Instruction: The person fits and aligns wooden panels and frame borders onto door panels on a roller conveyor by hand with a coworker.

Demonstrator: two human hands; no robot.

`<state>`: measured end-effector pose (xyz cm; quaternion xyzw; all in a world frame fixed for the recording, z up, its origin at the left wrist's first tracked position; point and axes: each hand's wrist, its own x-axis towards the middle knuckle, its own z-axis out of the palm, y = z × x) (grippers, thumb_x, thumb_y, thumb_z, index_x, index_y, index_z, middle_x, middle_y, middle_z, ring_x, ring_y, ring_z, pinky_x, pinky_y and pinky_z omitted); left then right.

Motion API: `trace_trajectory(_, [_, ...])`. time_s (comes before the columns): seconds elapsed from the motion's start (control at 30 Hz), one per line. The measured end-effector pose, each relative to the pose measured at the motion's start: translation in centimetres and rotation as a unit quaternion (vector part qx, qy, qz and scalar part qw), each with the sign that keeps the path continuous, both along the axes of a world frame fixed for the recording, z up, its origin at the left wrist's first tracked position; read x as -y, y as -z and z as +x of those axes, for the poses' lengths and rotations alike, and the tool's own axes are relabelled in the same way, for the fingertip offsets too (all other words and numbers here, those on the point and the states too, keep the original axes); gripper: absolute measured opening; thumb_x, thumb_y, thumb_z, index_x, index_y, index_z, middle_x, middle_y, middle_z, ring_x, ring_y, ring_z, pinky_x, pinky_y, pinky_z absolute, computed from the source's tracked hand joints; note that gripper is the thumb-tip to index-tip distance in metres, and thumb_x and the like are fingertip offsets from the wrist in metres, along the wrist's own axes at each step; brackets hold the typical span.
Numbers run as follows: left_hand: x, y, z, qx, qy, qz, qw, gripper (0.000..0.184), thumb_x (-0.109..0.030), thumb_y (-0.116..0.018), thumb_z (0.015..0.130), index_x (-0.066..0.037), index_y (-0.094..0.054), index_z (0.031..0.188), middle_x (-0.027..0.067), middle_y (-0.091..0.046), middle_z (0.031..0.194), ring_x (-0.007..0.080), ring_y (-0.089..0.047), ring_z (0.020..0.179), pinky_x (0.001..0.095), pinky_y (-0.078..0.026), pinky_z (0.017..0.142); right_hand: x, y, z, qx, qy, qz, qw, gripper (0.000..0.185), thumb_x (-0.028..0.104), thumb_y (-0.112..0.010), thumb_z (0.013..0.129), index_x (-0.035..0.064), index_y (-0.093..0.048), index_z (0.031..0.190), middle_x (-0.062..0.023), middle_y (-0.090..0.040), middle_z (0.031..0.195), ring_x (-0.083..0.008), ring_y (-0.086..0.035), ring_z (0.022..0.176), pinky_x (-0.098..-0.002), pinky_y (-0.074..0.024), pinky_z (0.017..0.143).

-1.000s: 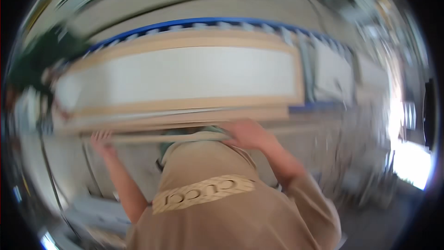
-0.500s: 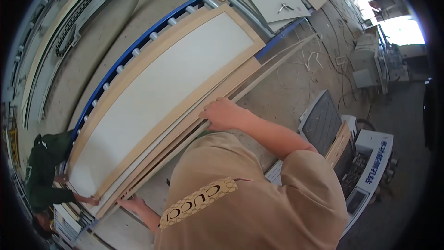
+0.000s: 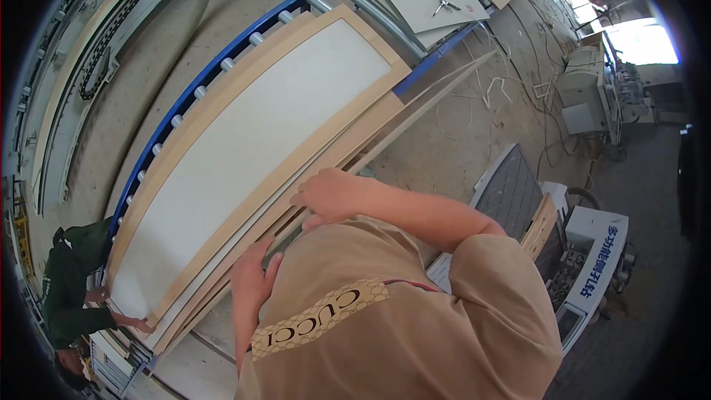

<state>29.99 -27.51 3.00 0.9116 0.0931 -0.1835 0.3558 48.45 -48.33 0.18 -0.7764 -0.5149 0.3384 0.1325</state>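
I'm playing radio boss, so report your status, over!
Left hand, right hand at near edge of boards. Framed panel over rollers. Co-worker's hand at panel's left end.

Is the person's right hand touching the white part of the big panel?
No, the tan border lies between the right hand and the white part.

One head-worn camera, fisheye view, facing forward and down, close above shirt [image 3: 422, 318]

The right hand [image 3: 335, 195] points leftward, palm down, fingers bent; the left hand [image 3: 253, 275] points forward, thumb apart
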Motion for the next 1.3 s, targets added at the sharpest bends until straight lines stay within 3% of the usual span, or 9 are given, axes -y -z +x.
trace_trajectory(0.17, [6.2,2.5,6.3,-0.001,0.027,0.011,1.0,0.037,-0.014,-0.068,0.084,-0.011,-0.064,0.121,0.0132,-0.067,0.112,0.0378,-0.063,0.098,0.0436,-0.049,0.083,8.4,-2.2,13.0,-0.027,0.045,0.112,0.992,0.057,0.049,-0.066,0.087,0.008,-0.061,0.126,-0.0146,-0.064,0.119,-0.0337,-0.061,0.11,-0.0444,-0.0485,0.093])
trace_trajectory(0.23, [9.0,2.5,9.4,-0.004,0.032,0.024,0.999,0.04,-0.01,-0.069,0.08,-0.012,-0.064,0.12,0.0125,-0.067,0.112,0.0369,-0.063,0.096,0.0449,-0.049,0.081,12.5,-1.2,21.7,0.002,0.088,0.025,0.996,0.049,0.044,-0.064,0.089,0.0118,-0.063,0.126,-0.0133,-0.064,0.124,-0.031,-0.059,0.117,-0.0433,-0.0468,0.099])
trace_trajectory(0.33, [13.2,1.8,14.9,-0.071,0.043,0.075,0.994,0.042,-0.007,-0.069,0.077,-0.012,-0.065,0.119,0.0116,-0.068,0.111,0.0355,-0.064,0.096,0.0448,-0.049,0.082,19.4,7.1,33.9,0.132,0.078,-0.098,0.983,0.044,0.038,-0.067,0.087,0.0118,-0.064,0.122,-0.0094,-0.063,0.122,-0.0272,-0.059,0.116,-0.0413,-0.0468,0.098])
trace_trajectory(0.4, [15.5,1.7,17.6,-0.056,0.018,0.076,0.995,0.044,-0.002,-0.067,0.074,-0.011,-0.065,0.117,0.0105,-0.068,0.109,0.0328,-0.064,0.097,0.0436,-0.049,0.085,23.3,13.5,38.4,0.204,-0.023,-0.114,0.972,0.051,0.037,-0.071,0.084,0.0086,-0.059,0.125,-0.0089,-0.062,0.119,-0.0261,-0.058,0.116,-0.0408,-0.0471,0.097])
trace_trajectory(0.5, [17.6,2.3,19.9,-0.053,-0.002,0.068,0.996,0.045,-0.001,-0.066,0.071,-0.011,-0.066,0.115,0.0098,-0.068,0.108,0.0315,-0.064,0.097,0.0429,-0.049,0.087,25.7,20.3,39.9,0.203,-0.111,-0.174,0.957,0.064,0.035,-0.074,0.081,0.0056,-0.05,0.132,-0.0078,-0.058,0.123,-0.0243,-0.054,0.119,-0.0385,-0.046,0.097])
trace_trajectory(0.6, [17.1,2.5,20.4,-0.063,0.001,0.082,0.995,0.048,0.0,-0.064,0.067,-0.01,-0.066,0.114,0.0096,-0.067,0.108,0.0313,-0.064,0.097,0.0427,-0.049,0.088,27.2,25.3,40.3,0.242,-0.219,-0.074,0.942,0.074,0.035,-0.077,0.076,0.0048,-0.044,0.135,-0.0062,-0.053,0.127,-0.0223,-0.051,0.119,-0.0362,-0.0437,0.098])
trace_trajectory(0.83, [17.7,2.6,20.2,-0.071,-0.009,0.086,0.994,0.056,0.003,-0.06,0.059,-0.008,-0.067,0.114,0.0093,-0.067,0.107,0.0316,-0.063,0.096,0.0432,-0.049,0.089,27.4,30.8,40.7,0.247,-0.209,0.014,0.946,0.06,0.02,-0.07,0.077,0.0061,-0.047,0.13,-0.0056,-0.053,0.125,-0.0217,-0.051,0.116,-0.0355,-0.0401,0.1])
trace_trajectory(1.0, [18.0,2.8,20.0,-0.071,-0.016,0.091,0.993,0.056,0.003,-0.059,0.059,-0.008,-0.067,0.113,0.009,-0.067,0.108,0.0317,-0.063,0.095,0.0434,-0.049,0.09,27.7,31.4,40.7,0.233,-0.201,0.01,0.952,0.047,0.014,-0.065,0.079,0.0068,-0.05,0.122,-0.0057,-0.055,0.118,-0.0218,-0.054,0.109,-0.0359,-0.0408,0.097])
trace_trajectory(1.3, [17.6,2.6,20.7,-0.078,-0.019,0.09,0.993,0.056,0.002,-0.058,0.058,-0.008,-0.067,0.112,0.009,-0.068,0.108,0.0315,-0.063,0.096,0.0433,-0.049,0.089,27.4,30.9,41.0,0.21,-0.197,0.002,0.958,0.042,0.012,-0.065,0.079,0.0087,-0.051,0.118,-0.0058,-0.055,0.114,-0.0211,-0.055,0.108,-0.0363,-0.0409,0.096])
